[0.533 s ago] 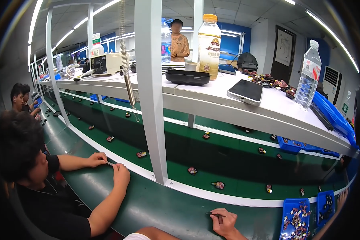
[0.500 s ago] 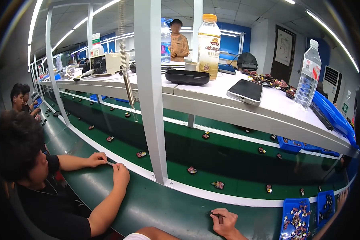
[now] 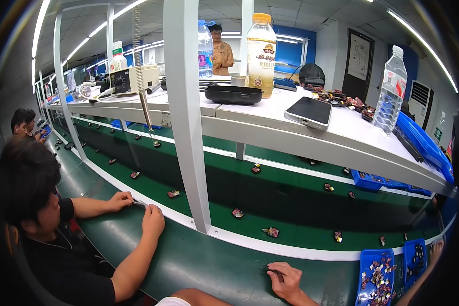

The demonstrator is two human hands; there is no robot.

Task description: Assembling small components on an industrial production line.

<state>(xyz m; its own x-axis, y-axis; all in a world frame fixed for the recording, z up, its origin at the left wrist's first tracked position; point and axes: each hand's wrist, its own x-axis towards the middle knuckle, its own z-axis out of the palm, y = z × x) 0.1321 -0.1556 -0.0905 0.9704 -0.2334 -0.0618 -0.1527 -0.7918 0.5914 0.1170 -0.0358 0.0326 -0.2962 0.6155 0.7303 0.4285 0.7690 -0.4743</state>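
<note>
My right hand is at the lower middle, over the green worktop. Its thumb and fingers are closed on a thin dark piece; the fingers cover most of it, so I cannot make out its kind. My left hand is not in view. Right of my hand stands a blue tray of small dark-red and black parts with pale labels. Beyond the worktop's white rail, similar small parts lie spaced out on a green belt.
At left, a co-worker holds a thin piece in both hands. Another person's arm reaches past a second blue tray. A grey post and a raised shelf with bottles and a phone stand ahead. A spring-hung tool dangles.
The whole view has shifted slightly, so most things appear a little further left and up. The spring-hung tool appears clearly further left. My right hand keeps its closed grip.
</note>
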